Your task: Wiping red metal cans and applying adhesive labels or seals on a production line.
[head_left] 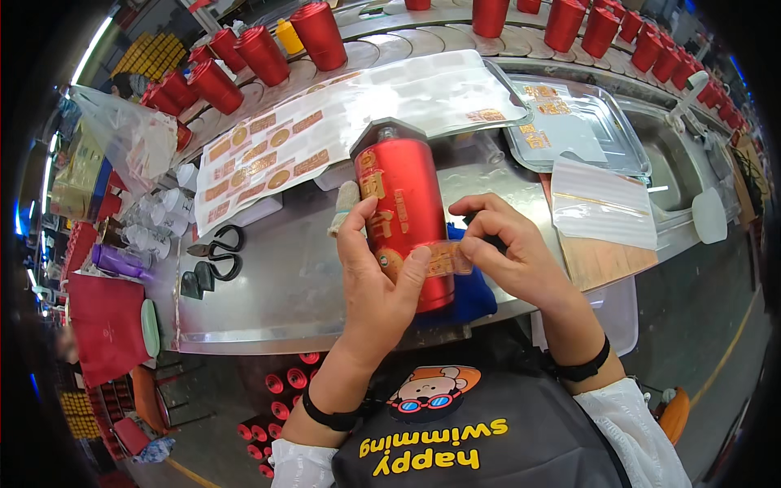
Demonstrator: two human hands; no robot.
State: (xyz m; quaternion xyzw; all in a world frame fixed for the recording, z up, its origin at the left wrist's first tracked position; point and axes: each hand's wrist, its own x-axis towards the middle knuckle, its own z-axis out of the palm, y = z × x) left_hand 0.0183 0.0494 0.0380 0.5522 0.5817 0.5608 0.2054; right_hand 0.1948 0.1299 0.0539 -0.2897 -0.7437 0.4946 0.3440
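Note:
A shiny red metal bottle with gold lettering lies tilted in front of me, its neck end away from me. My left hand is wrapped around its left side, a pale cloth cover on one finger. The left thumb presses on a clear film decal with gold print that lies across the lower part of the bottle. My right hand pinches the free right end of this decal between thumb and fingers. Under the bottle's lower right side is a blue cloth.
Sheets of gold decals spread behind the bottle. Black scissors lie on the left of the metal table. A metal tray with decals and a sink are at right. Red bottles line a conveyor behind.

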